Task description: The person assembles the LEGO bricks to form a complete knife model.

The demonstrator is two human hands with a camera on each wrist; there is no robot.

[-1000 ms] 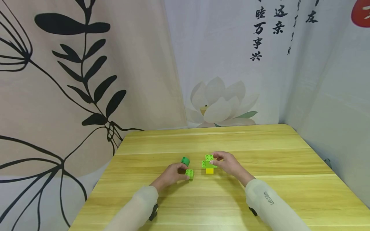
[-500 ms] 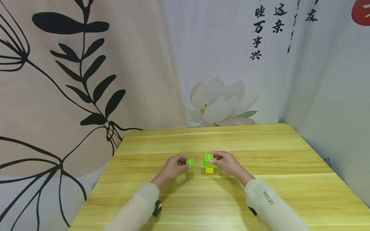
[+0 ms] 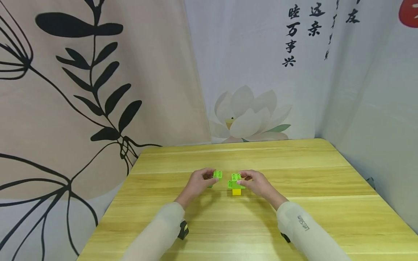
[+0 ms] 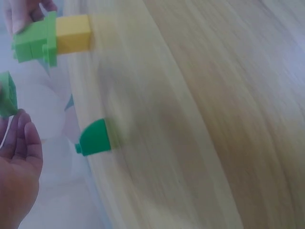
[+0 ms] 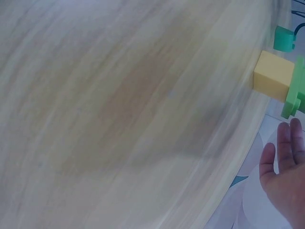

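My left hand pinches a light green toy brick by its side, lifted above the table. To its right stands a small stack, with a yellow block at the bottom and a wider light green piece above it. A light green brick tops the stack. Thumb and fingers of my right hand grip the stack's upper green part from the right. Beneath the left hand, a dark green curved brick sits on the table, mostly hidden by that hand in the head view.
The wooden table reaches back to a printed curtain with plant and lotus drawings. Pale sleeves cover both forearms, and a black wrist device shows beneath the left one.
My left hand has lifted the light green brick off the table and carried it away from me and slightly right. My right hand has stayed at the stack.
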